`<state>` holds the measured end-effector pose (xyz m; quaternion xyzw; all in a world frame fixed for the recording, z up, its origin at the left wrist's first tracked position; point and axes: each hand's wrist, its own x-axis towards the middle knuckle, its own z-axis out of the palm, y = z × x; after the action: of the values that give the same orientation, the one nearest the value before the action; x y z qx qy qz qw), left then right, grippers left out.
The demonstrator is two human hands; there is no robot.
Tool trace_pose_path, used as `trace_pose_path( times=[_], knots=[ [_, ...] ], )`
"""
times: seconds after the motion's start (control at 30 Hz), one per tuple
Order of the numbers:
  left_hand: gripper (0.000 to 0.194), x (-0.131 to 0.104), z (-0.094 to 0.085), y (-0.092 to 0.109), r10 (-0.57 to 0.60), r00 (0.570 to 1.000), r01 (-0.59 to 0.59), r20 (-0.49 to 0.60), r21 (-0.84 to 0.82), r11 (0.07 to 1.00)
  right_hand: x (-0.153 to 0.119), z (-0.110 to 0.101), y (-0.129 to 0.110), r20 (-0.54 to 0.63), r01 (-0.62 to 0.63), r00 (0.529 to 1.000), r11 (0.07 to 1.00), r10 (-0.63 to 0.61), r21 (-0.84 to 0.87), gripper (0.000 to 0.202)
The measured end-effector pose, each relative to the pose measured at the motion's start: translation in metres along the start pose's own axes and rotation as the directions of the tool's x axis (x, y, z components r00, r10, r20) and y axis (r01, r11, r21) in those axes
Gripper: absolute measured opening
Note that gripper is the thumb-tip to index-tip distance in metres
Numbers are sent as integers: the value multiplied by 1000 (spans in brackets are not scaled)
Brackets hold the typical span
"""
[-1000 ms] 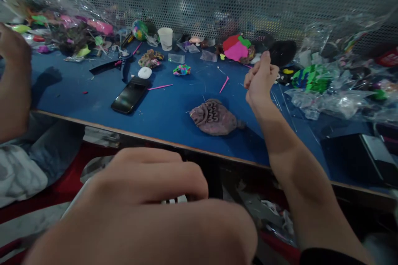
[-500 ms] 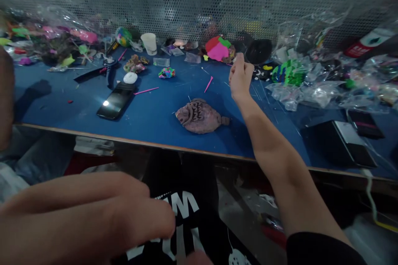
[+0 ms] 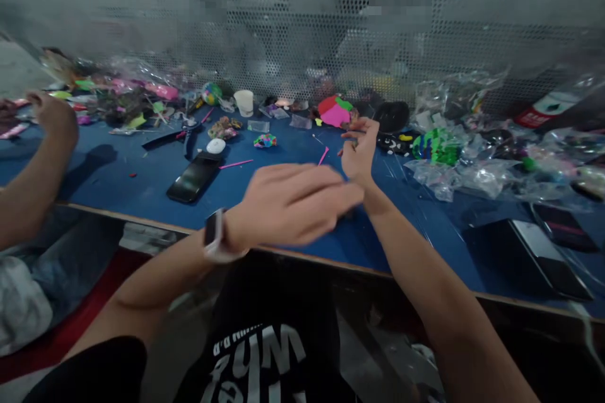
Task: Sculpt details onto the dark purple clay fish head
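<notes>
My left hand, wearing a watch at the wrist, hovers over the front of the blue table with its fingers stretched to the right, slightly blurred. It covers the brown clay fish, and only a dark bit by the fingertips may be the tail. Beyond it my right hand is raised with curled fingers apart, nothing visible in them. Close to those fingertips lies a pink, red and green clay lump. A pink plastic tool rests left of the right hand.
Left of my hands are a phone, a white round piece, pliers and a paper cup. Plastic bags and a black box-like object occupy the right. Another person's arm reaches in from the left.
My left hand has moved from low and close to the camera to above the table, covering the clay fish. The right hand's fingers have spread from a pinch. The view has tilted up.
</notes>
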<state>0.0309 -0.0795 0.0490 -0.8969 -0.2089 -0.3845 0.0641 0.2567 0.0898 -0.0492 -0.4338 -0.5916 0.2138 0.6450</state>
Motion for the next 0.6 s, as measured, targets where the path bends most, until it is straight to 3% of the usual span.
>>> trace_pose_path(
  times=[0.07,0.17,0.27,0.33,0.43,0.5,0.6],
  knots=[
    [37,12,22,-29,21,998,-30,67,147,989,-3,0,-7,10,2,1000,1000,-2,12,48],
    [48,23,57,-71,9,962,-101,273,325,940,-10,4,-18,78,20,997,997,-26,79,55],
    [52,20,82,-97,25,950,-123,311,298,947,-20,11,-31,148,-48,989,985,23,166,51],
    [45,14,89,-104,47,963,-124,266,280,952,-25,15,-40,218,-160,970,956,106,247,60],
    [34,4,88,-110,56,976,-116,209,286,951,-29,16,-52,389,-330,897,902,208,279,81],
    [32,0,85,-114,76,975,-141,208,315,939,-29,14,-57,463,-419,843,874,274,246,85],
    [29,-2,83,-121,139,968,-211,208,381,900,-29,12,-57,493,-492,802,840,337,226,82]
  ],
)
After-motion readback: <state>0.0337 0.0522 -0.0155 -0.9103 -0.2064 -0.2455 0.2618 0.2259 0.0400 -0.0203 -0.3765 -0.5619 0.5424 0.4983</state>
